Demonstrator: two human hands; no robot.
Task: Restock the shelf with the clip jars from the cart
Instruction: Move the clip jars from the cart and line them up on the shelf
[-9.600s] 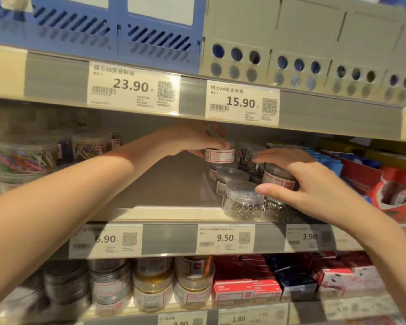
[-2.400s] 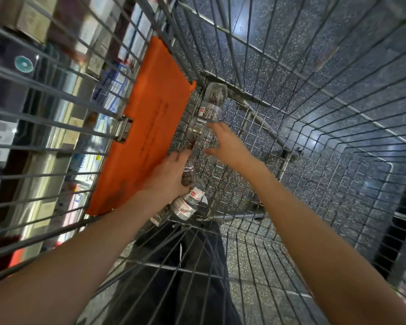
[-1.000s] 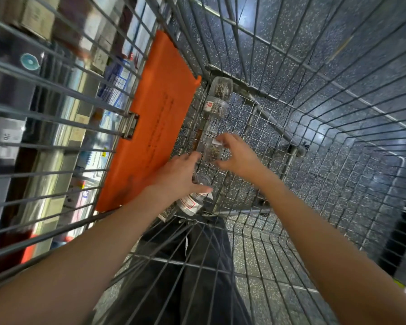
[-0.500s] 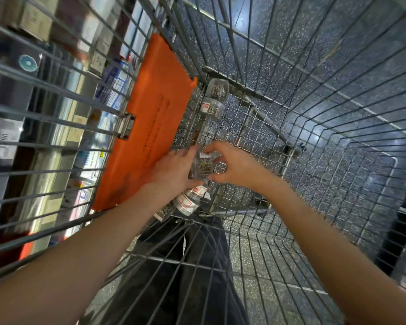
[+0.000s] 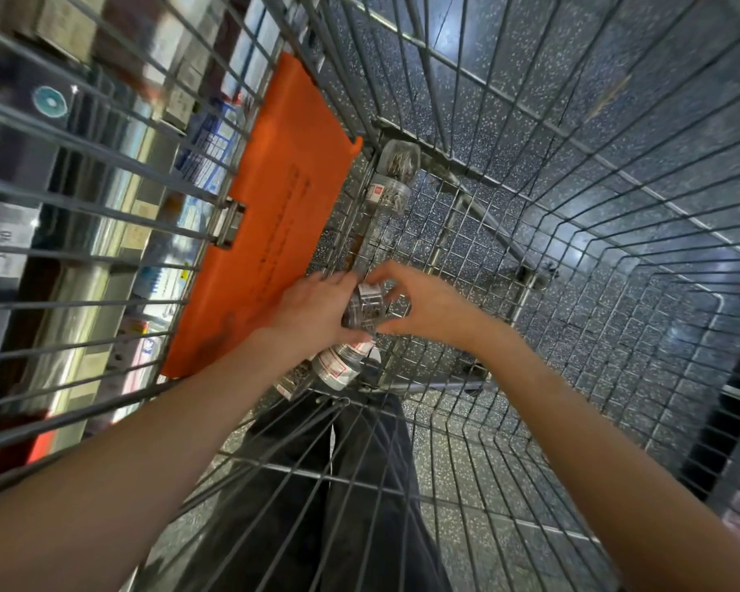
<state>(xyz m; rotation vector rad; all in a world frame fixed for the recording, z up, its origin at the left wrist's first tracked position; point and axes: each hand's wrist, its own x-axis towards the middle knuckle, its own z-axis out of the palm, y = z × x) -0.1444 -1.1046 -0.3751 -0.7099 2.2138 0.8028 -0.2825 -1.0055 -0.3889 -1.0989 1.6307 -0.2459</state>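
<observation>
1. The clip jar [image 5: 364,308], clear plastic with metal clips showing through and a white label at its far end, sits low in the cart between both hands, just above the wire floor near the cart's left side.
2. The left hand [image 5: 317,311] lies against the jar's left side, fingers extended toward the far end and thumb tucked under the near end; the right hand [image 5: 423,307] curls round the right side, thumb and index finger arching over the far end, so the jar is clamped from both sides.
3. Half a second ago the hands were only closing in on it; a second ago they were apart, the right one reaching for it alone. The grip now looks complete (my reading, not a certainty), so the lift toward the shelf can follow.
4. More jars remain: two [image 5: 340,365] lie just near of the left wrist by the cart's near wall, and two others [image 5: 391,194] stay at the far left corner, one above the other.
5. An orange plastic flap [image 5: 274,232] rests against the left wall of the wire cart [image 5: 573,232]; blurred shelving [image 5: 82,164] runs beyond it, and dark trousers [image 5: 338,484] show through the near wall.
6. Several trips are probably left.
</observation>
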